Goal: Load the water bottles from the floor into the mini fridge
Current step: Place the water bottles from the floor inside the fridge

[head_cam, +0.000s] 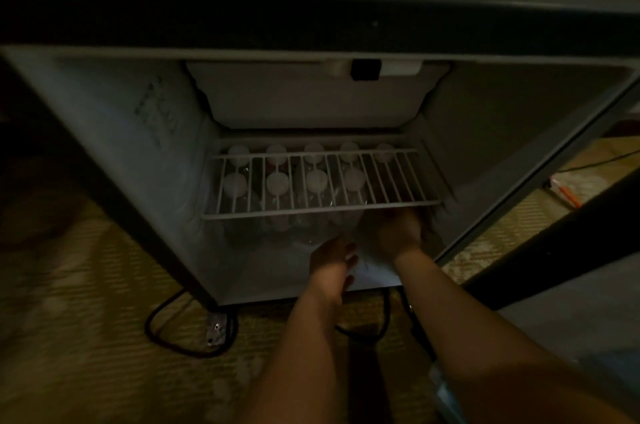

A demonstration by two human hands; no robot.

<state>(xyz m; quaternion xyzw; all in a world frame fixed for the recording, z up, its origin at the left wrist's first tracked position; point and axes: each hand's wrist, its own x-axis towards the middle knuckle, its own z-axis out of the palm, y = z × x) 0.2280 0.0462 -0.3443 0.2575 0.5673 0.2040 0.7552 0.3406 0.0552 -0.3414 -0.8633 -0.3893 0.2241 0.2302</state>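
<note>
Reaching into the open mini fridge [114, 132], both hands work low in the bottom compartment, under the wire shelf [322, 181].

Left to right: 9 white caps show through the shelf bars, 5 in the back row, 4 in the front row, so the standing water bottles [313, 181] fill the left and middle of the floor below the shelf. More clear bottles sit blurred in front of them, count unclear. The open slot is front right, where the front row has no 5th cap.

Left hand [330, 259] sits at the fridge lip, fingers loosely spread, grip wide, touching nothing I can confirm. Just right of it a pale clear shape, likely 1 bottle [360, 243], lies between the 2 hands; too dark and smeared to be sure.

Right hand [398, 233] is deeper in, just under the shelf's front right corner, fingers curled forward. Grip state: cannot tell, the fingertips are hidden in shadow.

Key relation: the empty slot lies ahead and right of the hands, right hand nearer. Bottle long axis should go upright to match the rows, and headroom under the shelf looks tight. Judgement: loading is well along.

Black power cord [180, 344] loops on the carpet [86, 285] below the fridge; fridge door [554, 215] swung open at right.
</note>
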